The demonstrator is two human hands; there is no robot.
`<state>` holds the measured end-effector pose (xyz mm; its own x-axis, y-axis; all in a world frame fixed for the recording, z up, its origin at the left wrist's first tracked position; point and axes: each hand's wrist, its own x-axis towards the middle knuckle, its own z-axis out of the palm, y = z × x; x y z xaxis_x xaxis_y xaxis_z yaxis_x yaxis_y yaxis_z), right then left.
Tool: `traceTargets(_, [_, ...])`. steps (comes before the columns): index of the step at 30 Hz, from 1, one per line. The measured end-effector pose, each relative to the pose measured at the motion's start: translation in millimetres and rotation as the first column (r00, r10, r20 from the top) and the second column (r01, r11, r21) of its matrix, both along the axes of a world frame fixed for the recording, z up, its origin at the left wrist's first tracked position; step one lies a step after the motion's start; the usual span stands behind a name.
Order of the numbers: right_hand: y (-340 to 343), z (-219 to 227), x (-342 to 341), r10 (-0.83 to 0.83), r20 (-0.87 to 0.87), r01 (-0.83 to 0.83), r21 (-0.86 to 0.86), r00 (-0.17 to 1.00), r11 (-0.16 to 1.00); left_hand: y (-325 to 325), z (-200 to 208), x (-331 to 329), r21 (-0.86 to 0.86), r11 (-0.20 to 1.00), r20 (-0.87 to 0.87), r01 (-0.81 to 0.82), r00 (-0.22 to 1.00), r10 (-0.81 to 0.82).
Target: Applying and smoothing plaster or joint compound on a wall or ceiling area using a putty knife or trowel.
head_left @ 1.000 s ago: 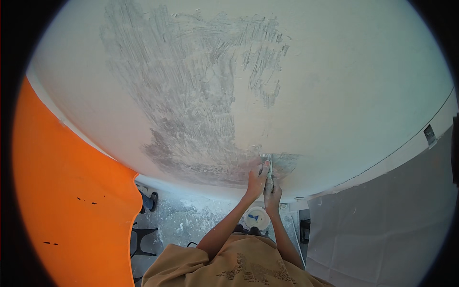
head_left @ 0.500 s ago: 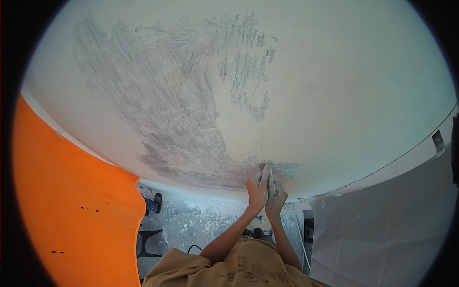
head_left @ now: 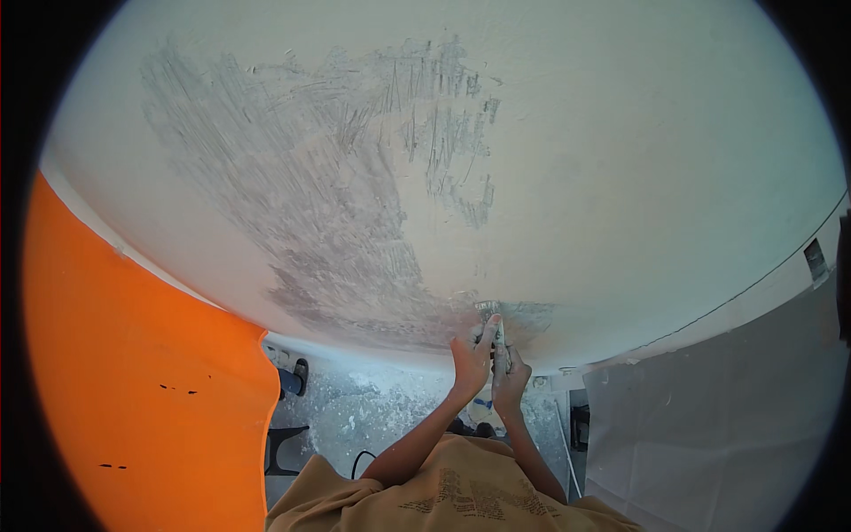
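Observation:
My left hand [head_left: 472,359] and my right hand [head_left: 511,377] are both closed around a scraper [head_left: 499,333], side by side at the lower edge of a large, pale curved wall [head_left: 612,186]. Its flat blade lies against the surface, or very close to it, beside a grey scraped strip. White dust coats my fingers. A wide grey, streaked patch [head_left: 328,186] spreads up and left from the blade, and pale coating borders it on the right. My fingers hide most of the scraper's handle.
An orange sheet [head_left: 168,372] hangs at the left, and a grey sheet [head_left: 709,399] at the right. Below lies a white-spattered floor [head_left: 355,399]. Another person's shoe and blue trouser leg [head_left: 292,379] show beside the orange sheet, above a dark stand [head_left: 284,450].
The scraper's blade now shows more plainly, as my hands have shifted slightly down on it. My left thumb lies straighter along the tool. The whole view has moved a little.

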<state>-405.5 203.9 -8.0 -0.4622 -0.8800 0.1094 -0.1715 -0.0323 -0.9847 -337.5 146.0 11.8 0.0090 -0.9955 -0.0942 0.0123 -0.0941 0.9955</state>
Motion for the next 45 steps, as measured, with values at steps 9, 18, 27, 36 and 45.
traceTargets(9, [-21,49,5,-0.019,-0.044,0.013,-0.116,0.999,0.993,-11,70,-8,-0.251,0.956,0.004,-0.15,0.988,0.156])
traceTargets(18, [-9,-20,-4,-0.021,-0.052,0.021,-0.013,0.998,1.0,-3,-17,-6,-0.061,0.996,0.068,-0.058,0.996,0.062])
traceTargets(27, [-8,-15,-2,-0.058,-0.056,0.05,-0.127,0.997,0.991,-5,-14,-11,-0.123,0.987,0.089,-0.104,0.989,0.115])
traceTargets(36, [-10,25,2,-0.091,-0.064,0.085,-0.094,0.994,0.992,11,37,-12,-0.108,0.978,0.083,-0.176,0.979,0.185])
traceTargets(45, [-8,-6,3,-0.067,-0.054,0.061,-0.093,0.996,0.994,7,5,-11,-0.133,0.98,0.123,-0.148,0.979,0.165])
